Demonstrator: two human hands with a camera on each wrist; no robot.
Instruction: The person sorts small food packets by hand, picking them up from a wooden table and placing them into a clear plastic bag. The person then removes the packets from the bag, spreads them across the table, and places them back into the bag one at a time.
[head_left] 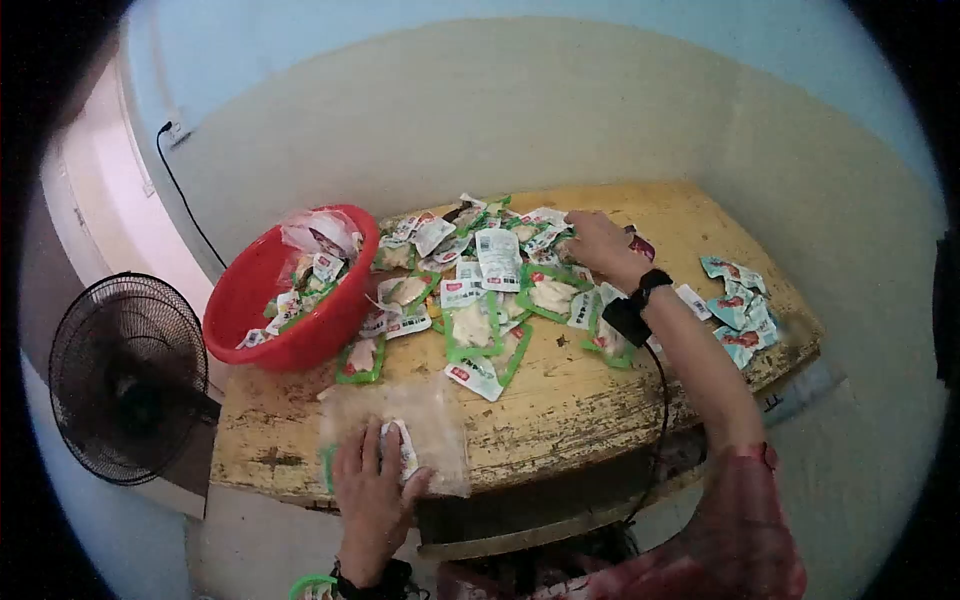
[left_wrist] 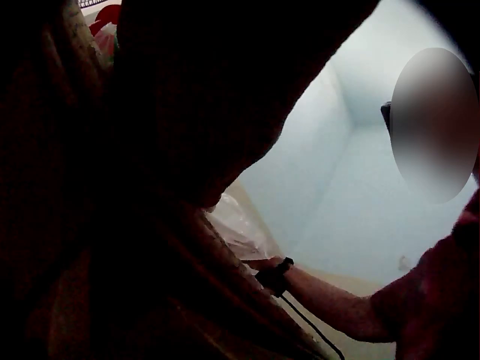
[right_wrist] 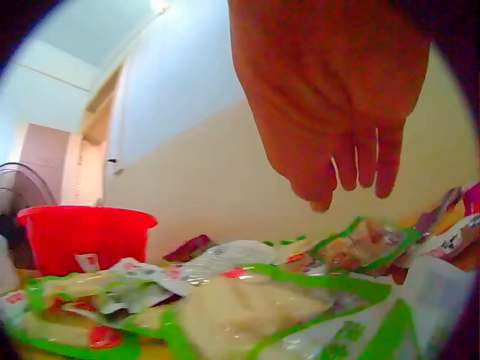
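Note:
My left hand (head_left: 372, 492) lies spread on a clear plastic bag (head_left: 440, 430) at the table's front edge, its fingers touching a small white packet (head_left: 408, 455) on the bag. My right hand (head_left: 603, 245) reaches over the right side of a heap of green-edged and white food packets (head_left: 497, 258). In the right wrist view the right hand (right_wrist: 337, 105) hangs above the packets (right_wrist: 240, 311) with its fingers extended downward, holding nothing visible. The left wrist view is mostly dark.
A red basin (head_left: 345, 315) with packets and plastic stands on the table's left side. Several blue packets (head_left: 738, 312) lie at the right. A black fan (head_left: 130, 380) stands left of the wooden table (head_left: 570, 400). A cable hangs from the right wrist.

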